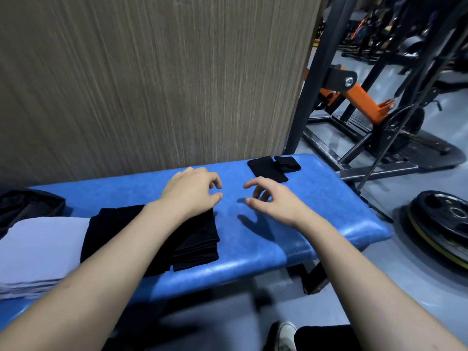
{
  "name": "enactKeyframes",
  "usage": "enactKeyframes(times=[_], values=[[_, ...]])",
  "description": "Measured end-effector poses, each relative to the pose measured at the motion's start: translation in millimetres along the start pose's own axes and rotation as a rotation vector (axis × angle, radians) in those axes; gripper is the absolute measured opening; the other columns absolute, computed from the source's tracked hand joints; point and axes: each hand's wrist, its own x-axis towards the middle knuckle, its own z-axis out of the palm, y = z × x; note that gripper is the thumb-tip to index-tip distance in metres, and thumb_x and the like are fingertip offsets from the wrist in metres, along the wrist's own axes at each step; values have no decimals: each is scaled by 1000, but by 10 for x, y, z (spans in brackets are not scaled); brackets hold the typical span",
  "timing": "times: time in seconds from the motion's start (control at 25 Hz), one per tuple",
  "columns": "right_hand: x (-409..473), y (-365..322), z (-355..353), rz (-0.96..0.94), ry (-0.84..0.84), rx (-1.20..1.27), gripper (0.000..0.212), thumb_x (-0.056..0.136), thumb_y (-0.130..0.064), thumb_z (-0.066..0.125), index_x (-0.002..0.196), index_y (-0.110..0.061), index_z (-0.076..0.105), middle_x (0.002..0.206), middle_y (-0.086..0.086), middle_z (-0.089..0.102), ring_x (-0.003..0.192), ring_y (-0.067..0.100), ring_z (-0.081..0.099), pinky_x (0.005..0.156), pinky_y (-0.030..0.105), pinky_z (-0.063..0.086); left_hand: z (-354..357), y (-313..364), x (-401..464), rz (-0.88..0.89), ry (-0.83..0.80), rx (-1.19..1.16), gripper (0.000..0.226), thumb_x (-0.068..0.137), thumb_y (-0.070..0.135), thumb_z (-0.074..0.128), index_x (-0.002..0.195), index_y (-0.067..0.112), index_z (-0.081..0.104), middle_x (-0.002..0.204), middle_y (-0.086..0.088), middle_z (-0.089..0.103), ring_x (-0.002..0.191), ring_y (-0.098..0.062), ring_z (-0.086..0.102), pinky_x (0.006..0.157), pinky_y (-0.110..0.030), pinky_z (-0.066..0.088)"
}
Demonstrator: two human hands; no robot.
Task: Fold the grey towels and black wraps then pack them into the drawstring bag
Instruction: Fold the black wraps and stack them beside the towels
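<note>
Black wraps (195,239) stacked, both hands (192,191) empty

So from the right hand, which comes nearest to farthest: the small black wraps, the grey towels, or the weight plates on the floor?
From the right hand:
1. Small black wraps, just beyond it on the bench.
2. Weight plates, on the floor at right.
3. Grey towels, far left on the bench.
</note>
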Motion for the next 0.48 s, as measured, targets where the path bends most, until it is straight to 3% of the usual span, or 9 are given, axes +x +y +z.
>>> enactKeyframes(times=[0.24, 0.36, 0.48], values=[[298, 720, -551, 100, 59, -248, 36, 86, -38, 70, 119, -32, 59, 106, -6, 50, 89, 0, 52, 93, 34, 48, 273, 523, 929, -25, -145, -5, 41, 88, 46, 60, 128, 38, 54, 129, 3, 50, 117, -20, 55, 86, -33, 43], [503, 983, -753, 108, 47, -332, 53, 77, -53, 65, 125, -35, 54, 114, -5, 48, 110, 17, 54, 99, 40, 47, 480, 677, 1336, -93, -180, -93, 53, 86, 47, 63, 135, 32, 48, 132, -1, 45, 116, -25, 55, 88, -36, 45], [744, 1165, -903, 101, 32, -396, 60, 77, -45, 70, 133, -35, 50, 124, 1, 45, 118, 27, 50, 103, 44, 44, 644, 678, 1663, -181, -154, -129, 69, 84, 47, 66, 144, 27, 38, 139, -8, 43, 124, -31, 51, 96, -40, 45]])
